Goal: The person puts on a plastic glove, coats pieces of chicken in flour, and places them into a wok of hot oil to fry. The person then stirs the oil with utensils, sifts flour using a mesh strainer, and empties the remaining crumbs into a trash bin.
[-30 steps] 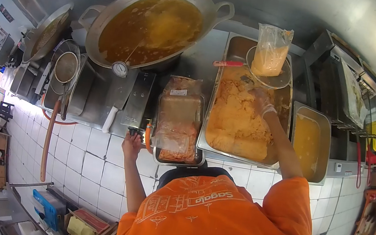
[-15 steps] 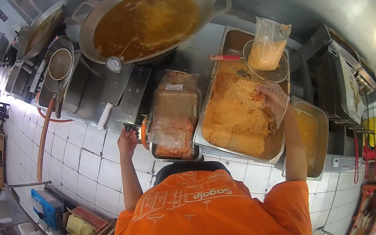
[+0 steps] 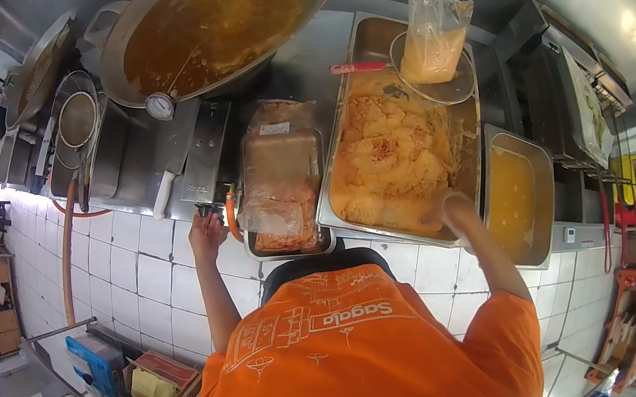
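At the front of the steel gas stove, my left hand has its fingers closed around a black knob. My right hand is smeared by motion over the near right corner of a large steel tray. Its fingers cannot be made out. Orange-tinted flour is heaped in this tray, with some crumbly clumps on top. A round wire sieve with a pink-red handle lies across the tray's far end. A clear bag of orange powder stands on the sieve.
A big pan of brown oil with a dial thermometer stands far left. Bagged raw meat fills a tray between my hands. Yellowish liquid sits in a pan at right. A white-handled knife lies left of the stove.
My right hand has moved from the flour's right middle toward the tray's near right corner. My left hand stays at the knob. The view has shifted slightly.
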A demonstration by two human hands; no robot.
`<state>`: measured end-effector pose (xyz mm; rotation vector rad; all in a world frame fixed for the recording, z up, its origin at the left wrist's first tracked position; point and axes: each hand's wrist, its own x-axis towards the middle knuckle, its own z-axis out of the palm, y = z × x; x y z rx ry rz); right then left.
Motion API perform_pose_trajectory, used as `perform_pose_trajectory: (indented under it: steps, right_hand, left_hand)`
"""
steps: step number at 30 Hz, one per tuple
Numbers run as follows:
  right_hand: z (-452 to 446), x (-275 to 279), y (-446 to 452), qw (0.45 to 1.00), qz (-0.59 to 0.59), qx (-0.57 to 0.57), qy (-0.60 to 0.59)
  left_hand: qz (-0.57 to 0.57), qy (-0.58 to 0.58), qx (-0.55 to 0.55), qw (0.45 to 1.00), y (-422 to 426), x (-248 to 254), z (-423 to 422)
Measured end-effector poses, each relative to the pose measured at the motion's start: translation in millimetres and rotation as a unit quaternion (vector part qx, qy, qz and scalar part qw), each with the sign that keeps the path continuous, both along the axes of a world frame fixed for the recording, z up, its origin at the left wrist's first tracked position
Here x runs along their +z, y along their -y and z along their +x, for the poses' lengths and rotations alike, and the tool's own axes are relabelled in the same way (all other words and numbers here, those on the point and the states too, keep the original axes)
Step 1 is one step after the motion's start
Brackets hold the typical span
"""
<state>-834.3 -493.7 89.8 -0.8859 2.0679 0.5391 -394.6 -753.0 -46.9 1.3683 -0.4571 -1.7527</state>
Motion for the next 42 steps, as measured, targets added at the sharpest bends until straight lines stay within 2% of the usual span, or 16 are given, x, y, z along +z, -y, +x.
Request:
perform_pose_trajectory:
  steps: [2, 5, 7, 9, 13, 20, 22, 24, 27, 29, 33, 36, 37, 39, 40, 42]
  right_hand:
    - [6.5, -65.5, -19.9, 0.998, -0.055, 0.024, -0.014]
    - [18.6, -83.8, -13.6, 0.994, -0.106, -0.003, -0.039]
    - [43.2, -28.9, 9.1, 0.989, -0.111, 0.101, -0.002]
    - [59.3, 0.5, 24.1, 0.989, -0.111, 0.084, 0.045]
    - [56.2, -67.8, 38.0, 0.970, -0.131, 0.062, 0.193]
    - [31.4, -67.1, 41.0, 0.946, -0.126, 0.146, 0.262]
    - [25.3, -15.9, 45.2, 0.858, -0.148, -0.228, 0.436]
    - [15.5, 14.7, 53.2, 0.798, -0.266, -0.327, 0.431]
    - [-33.3, -34.5, 73.5, 0.787, -0.316, -0.291, 0.444]
    - [-23.7, -9.2, 87.8, 0.849, -0.490, -0.082, 0.179]
    - [-13.7, 32.0, 111.2, 0.953, -0.287, 0.088, -0.035]
    - [-1.0, 21.4, 108.4, 0.951, -0.299, 0.035, -0.065]
    - [16.2, 7.3, 110.2, 0.949, -0.293, 0.115, -0.023]
    - [55.4, -5.7, 102.9, 0.939, -0.319, 0.098, 0.079]
    - [77.2, 2.5, 99.0, 0.927, -0.348, 0.000, 0.137]
    - [96.1, 5.2, 103.5, 0.934, -0.325, 0.067, 0.130]
  left_hand:
    - [-0.011, 0.002, -0.006, 1.000, -0.9, -2.1, 2.2]
    - [-0.024, 0.006, -0.011, 1.000, -1.8, -5.6, 1.7]
    - [-0.028, 0.010, -0.012, 0.999, -0.9, -5.1, 1.3]
    - [-0.024, 0.020, -0.003, 1.000, -2.7, -3.9, -0.1]
    - [-0.014, 0.018, 0.002, 1.000, -1.5, -4.5, -0.1]
    - [-0.006, 0.017, 0.006, 1.000, -2.3, 0.2, -2.0]
    - [-0.003, 0.017, 0.006, 1.000, -1.2, -0.7, -1.1]
    - [-0.006, 0.018, 0.005, 1.000, -1.0, -2.2, -0.7]
    - [-0.012, 0.030, 0.010, 0.999, -3.1, 1.2, -3.5]
    - [-0.009, 0.029, 0.006, 1.000, -3.2, 0.8, -2.6]
    - [-0.010, 0.015, 0.006, 1.000, -2.9, 0.2, -1.6]
    - [-0.007, 0.032, 0.010, 0.999, -2.9, 2.0, -4.3]
    - [-0.005, 0.035, 0.011, 0.999, -3.7, 3.1, -3.9]
    - [-0.012, 0.027, 0.004, 1.000, -3.8, 5.5, -4.5]
    - [-0.003, 0.033, 0.012, 0.999, -3.6, 7.5, -6.3]
    - [-0.004, 0.029, 0.010, 1.000, -2.3, 6.5, -5.5]
